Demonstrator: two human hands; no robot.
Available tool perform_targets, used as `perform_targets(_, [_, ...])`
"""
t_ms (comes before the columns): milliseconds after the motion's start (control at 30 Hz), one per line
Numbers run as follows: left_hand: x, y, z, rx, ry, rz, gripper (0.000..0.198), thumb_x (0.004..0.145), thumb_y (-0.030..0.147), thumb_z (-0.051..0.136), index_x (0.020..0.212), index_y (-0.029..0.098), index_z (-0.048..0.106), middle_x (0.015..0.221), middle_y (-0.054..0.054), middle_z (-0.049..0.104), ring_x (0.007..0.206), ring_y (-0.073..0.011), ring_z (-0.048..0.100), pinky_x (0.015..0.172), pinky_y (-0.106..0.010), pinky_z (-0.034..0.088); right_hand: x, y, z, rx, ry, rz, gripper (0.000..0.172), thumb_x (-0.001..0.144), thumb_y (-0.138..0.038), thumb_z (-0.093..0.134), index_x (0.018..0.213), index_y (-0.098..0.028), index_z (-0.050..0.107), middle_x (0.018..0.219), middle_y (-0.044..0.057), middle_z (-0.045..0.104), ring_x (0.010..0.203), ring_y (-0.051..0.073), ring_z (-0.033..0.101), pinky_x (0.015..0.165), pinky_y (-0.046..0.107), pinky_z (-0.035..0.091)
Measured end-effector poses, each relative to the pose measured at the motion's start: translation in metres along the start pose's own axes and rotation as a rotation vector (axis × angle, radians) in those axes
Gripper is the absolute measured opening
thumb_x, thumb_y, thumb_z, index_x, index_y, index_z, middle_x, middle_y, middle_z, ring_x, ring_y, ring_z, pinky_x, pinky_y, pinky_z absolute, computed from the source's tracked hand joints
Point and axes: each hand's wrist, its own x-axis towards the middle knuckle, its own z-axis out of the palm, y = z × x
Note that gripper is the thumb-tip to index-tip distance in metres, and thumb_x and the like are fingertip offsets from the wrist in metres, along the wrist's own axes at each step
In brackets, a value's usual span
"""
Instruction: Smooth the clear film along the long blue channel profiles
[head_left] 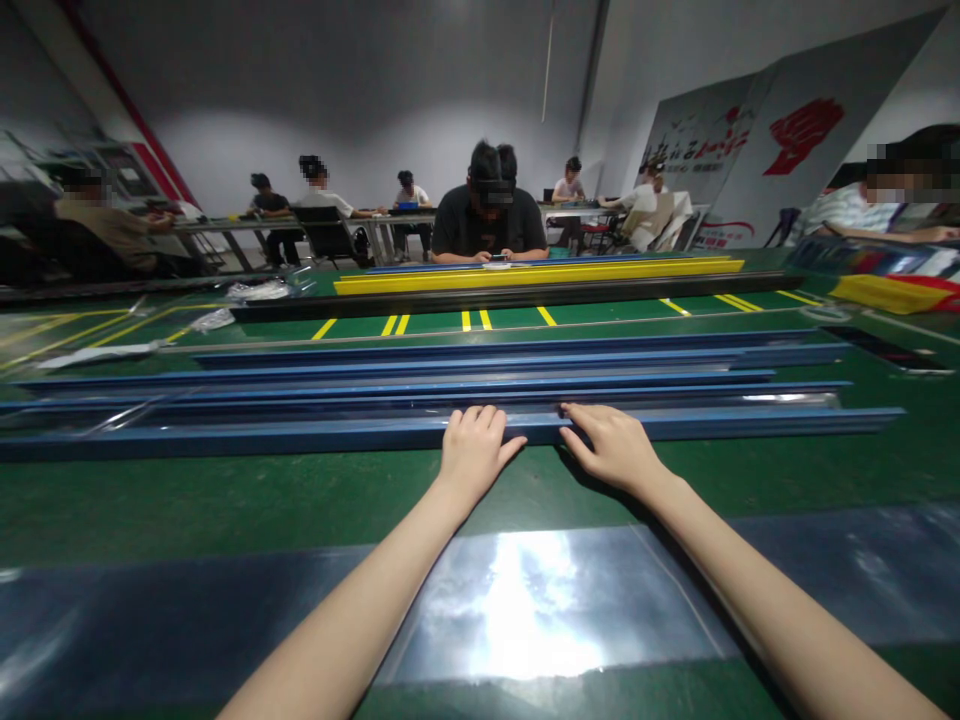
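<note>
Several long blue strips lie side by side across the green table (225,500). My left hand (474,448) rests on the nearest blue strip (300,436), fingers curled over its top edge and thumb out to the right. My right hand (611,445) lies on the same strip just to the right, fingers pressed together and bent over its edge. The two hands are a short gap apart. A clear shiny plastic sheet (540,600) lies flat under my forearms, near the table's front.
Farther back lie a long yellow strip (540,275) and a black strip (510,297). Yellow lines mark the green surface. Crumpled clear plastic (259,291) sits at back left. A person in black (489,225) sits opposite; other people sit at tables behind and at both sides.
</note>
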Motion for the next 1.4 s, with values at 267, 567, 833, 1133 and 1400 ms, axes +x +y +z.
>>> perform_targets(267, [0.0,0.0008,-0.001,0.009,-0.008,-0.015,0.031,0.08,0.047,0.05,0.084,0.016,0.055,0.088,-0.007,0.061,0.083,-0.0216,0.053,0.069,-0.034,0.032,0.0003,-0.0011,-0.0015,0.006,-0.009,0.002,0.041,0.086,-0.035,0.034,0.111,-0.012,0.057,0.109,0.009,0.063,0.099,0.021,0.057,0.083,0.03,0.043])
perform_targets(567, [-0.0003,0.0009,-0.0022,-0.029,0.007,-0.028,0.031,0.079,0.046,0.052,0.089,0.017,0.055,0.09,-0.007,0.061,0.087,-0.0229,0.052,0.069,-0.034,0.031,0.0003,-0.0006,-0.0014,0.011,-0.013,0.008,0.04,0.086,-0.036,0.035,0.111,-0.015,0.057,0.109,0.009,0.063,0.099,0.02,0.057,0.084,0.03,0.042])
perform_targets(833, [0.0,0.0004,-0.0021,-0.025,-0.005,-0.074,0.036,0.077,0.052,0.051,0.084,0.016,0.052,0.079,-0.004,0.06,0.076,-0.0197,0.053,0.067,-0.032,0.03,-0.0001,-0.0014,-0.0016,0.019,-0.006,0.002,0.04,0.086,-0.034,0.034,0.11,-0.011,0.055,0.106,0.011,0.063,0.098,0.022,0.057,0.083,0.031,0.041])
perform_targets(1133, [0.0003,-0.0003,-0.0021,-0.03,0.005,-0.108,0.038,0.075,0.055,0.05,0.08,0.017,0.053,0.076,-0.005,0.061,0.075,-0.0207,0.053,0.065,-0.032,0.029,-0.0004,0.0013,0.0001,0.024,-0.021,0.003,0.037,0.087,-0.034,0.034,0.111,-0.014,0.053,0.105,0.011,0.063,0.096,0.021,0.057,0.079,0.031,0.042])
perform_targets(1400, [-0.0002,-0.0007,-0.0011,-0.03,0.019,-0.116,0.038,0.075,0.055,0.051,0.081,0.018,0.055,0.076,-0.006,0.061,0.077,-0.0221,0.052,0.067,-0.033,0.03,-0.0008,0.0004,-0.0002,0.023,-0.005,0.002,0.037,0.087,-0.033,0.034,0.111,-0.014,0.055,0.106,0.01,0.063,0.096,0.021,0.057,0.081,0.031,0.042])
